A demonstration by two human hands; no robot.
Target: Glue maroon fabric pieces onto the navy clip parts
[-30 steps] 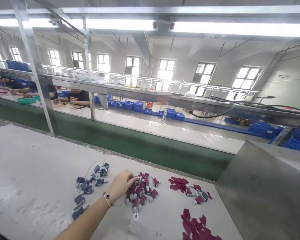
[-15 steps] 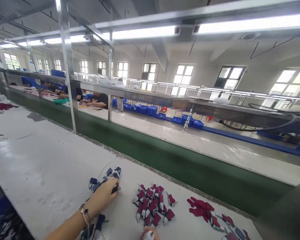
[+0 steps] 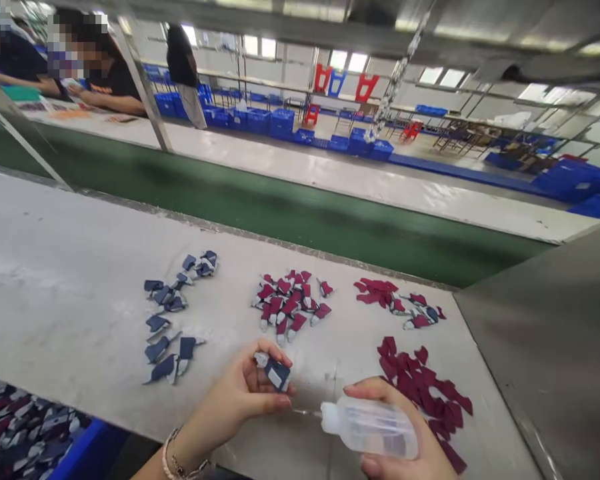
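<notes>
Workroom: behind our long white table point(image 3: 80, 287) run a green strip point(image 3: 280, 217) and a far bench point(image 3: 290, 160), with people point(image 3: 116, 87) at its left end.
Blue crate: at lower left, below the table's near edge, the crate point(image 3: 94, 448) is heaped with navy, maroon and grey pieces.
Navy group: left of centre, several loose pieces point(image 3: 163, 295) lie scattered, some overlapping; we judge that a trailing forearm could sweep them about.
Left hand: near centre, the hand point(image 3: 237, 393) pinches one navy piece point(image 3: 276, 373) between thumb and fingers; a slack pinch could let it twist or slip.
Maroon cluster: beyond that hand, a crowded heap point(image 3: 291, 305) sits on the table; a dropped piece could land near it.
Nozzle: the thin tip point(image 3: 307, 413) ends just beside the left thumb; we cannot tell whether they touch. Poor aim could jab or wet the thumb.
Bottle: the right hand point(image 3: 427, 443) wraps the clear bottle point(image 3: 373, 427), tipped sideways; squeezing too hard could spill whatever is inside.
Flat cut-outs: farther right, maroon shapes point(image 3: 413, 383) lie partly behind the right hand, whose knuckles could drag them.
Metal panel: a grey wall point(image 3: 545, 333) closes the right side.
</notes>
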